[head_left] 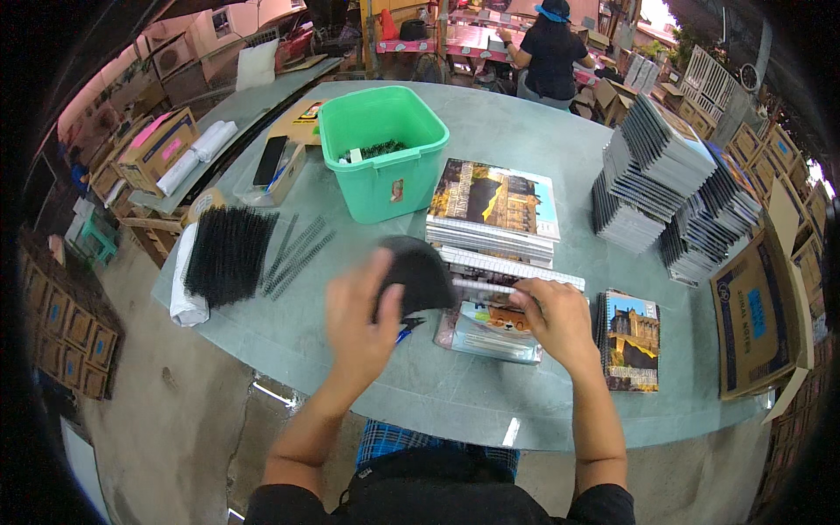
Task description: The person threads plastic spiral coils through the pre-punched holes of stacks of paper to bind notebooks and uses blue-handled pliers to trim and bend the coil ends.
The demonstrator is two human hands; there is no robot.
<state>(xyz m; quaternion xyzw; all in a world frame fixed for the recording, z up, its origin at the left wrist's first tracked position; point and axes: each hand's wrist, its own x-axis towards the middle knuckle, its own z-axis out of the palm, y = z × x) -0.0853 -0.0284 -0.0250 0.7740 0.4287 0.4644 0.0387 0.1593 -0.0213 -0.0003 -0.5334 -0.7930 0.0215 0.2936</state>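
Observation:
My left hand (357, 302) closes on a black, rounded, flexible-looking piece (420, 278), blurred by motion. My right hand (553, 317) pinches the right end of a thin block of punched white pages (486, 287), whose left end meets the black piece. Underneath is a short stack of notebooks with a cartoon cover (499, 331). Just beyond my hands stands a taller stack of unbound notebooks (496, 201) with a castle picture on top. Blue-handled pliers (408, 329) lie partly hidden beside my left hand. Right of my right hand lies a coil-bound notebook (632, 343).
A green bin (385, 188) holds black coils. Left of it lie a pile of black binding coils (229, 254), loose coils (299, 254) and a phone (269, 161). Bound notebooks (656, 171) stand stacked at right, near an open carton (759, 311). Another person (551, 52) stands farther back.

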